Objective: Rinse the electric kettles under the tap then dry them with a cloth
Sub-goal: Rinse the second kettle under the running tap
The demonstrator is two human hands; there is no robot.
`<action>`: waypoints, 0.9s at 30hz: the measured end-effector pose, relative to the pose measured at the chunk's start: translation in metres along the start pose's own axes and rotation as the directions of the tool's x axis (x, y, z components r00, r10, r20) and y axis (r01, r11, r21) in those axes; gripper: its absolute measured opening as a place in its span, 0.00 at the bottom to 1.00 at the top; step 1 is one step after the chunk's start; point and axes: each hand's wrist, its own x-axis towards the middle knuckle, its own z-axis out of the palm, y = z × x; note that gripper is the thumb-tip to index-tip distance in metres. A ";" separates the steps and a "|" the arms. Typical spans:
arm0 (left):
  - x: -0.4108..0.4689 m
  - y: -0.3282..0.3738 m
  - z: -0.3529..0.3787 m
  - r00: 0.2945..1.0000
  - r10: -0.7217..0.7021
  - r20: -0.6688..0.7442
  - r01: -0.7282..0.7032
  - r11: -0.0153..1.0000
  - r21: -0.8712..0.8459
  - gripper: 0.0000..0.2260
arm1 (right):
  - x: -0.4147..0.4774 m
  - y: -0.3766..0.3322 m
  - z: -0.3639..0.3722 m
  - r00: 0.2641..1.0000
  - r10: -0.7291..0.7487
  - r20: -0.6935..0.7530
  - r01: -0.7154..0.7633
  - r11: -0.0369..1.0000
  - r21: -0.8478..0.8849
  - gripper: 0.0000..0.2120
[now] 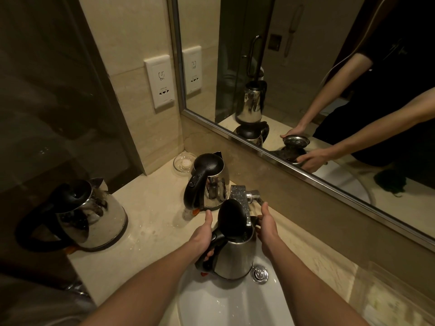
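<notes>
A steel electric kettle (235, 257) with its black lid flipped up stands over the white sink (226, 302), right under the chrome tap (240, 196). My left hand (203, 236) grips its black handle, thumb pointing up. My right hand (267, 224) holds the kettle's far side near the spout and rim, thumb raised. A second kettle (209, 182) with a closed black lid stands on the counter behind. A third kettle (80, 217) sits at the left end of the counter. No cloth is visible.
A small glass dish (182, 164) sits in the counter's back corner. A wall socket (161, 83) is above it. The mirror (306, 67) runs along the back wall. The sink drain plug (259, 274) lies beside the held kettle. The beige counter (150, 222) looks wet.
</notes>
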 end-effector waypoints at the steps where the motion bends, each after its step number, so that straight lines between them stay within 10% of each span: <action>1: 0.000 0.000 0.000 1.000 -0.002 -0.002 0.002 1.000 -0.002 0.38 | 0.000 0.000 0.000 1.000 0.001 0.001 -0.001 1.000 -0.005 0.36; 27: -0.006 0.003 -0.001 0.999 -0.050 -0.011 0.050 0.998 0.028 0.52 | 0.000 0.003 0.000 1.000 0.006 0.006 -0.006 1.000 -0.007 0.39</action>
